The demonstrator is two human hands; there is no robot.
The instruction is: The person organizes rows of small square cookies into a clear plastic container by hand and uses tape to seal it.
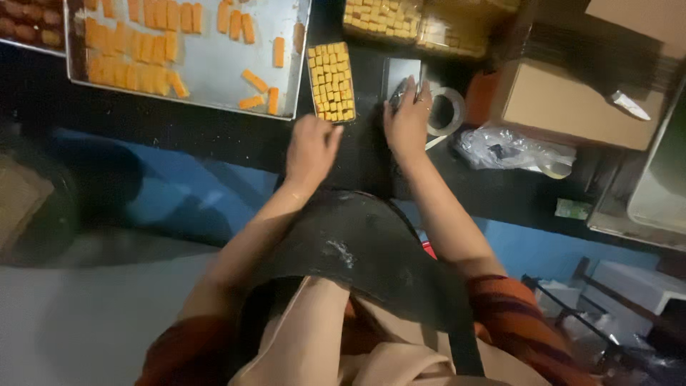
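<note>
With my curled, empty left hand (311,148) just below the small tray of yellow cubes (331,82), I press my right hand (407,118) flat on the grey lid (397,73) beside it, which I should keep square and steady.

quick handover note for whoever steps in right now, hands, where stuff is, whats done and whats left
Left hand: loosely closed at the near end of the small filled box; its grip is hidden.
Right hand: flat, fingers on the dark empty box beside the tape roll.
Things: orange sweet pieces lie on the metal tray; more packed boxes stand at the back.
Done: one small box looks full.
Left: many pieces still on the tray, dark box unfilled.
</note>
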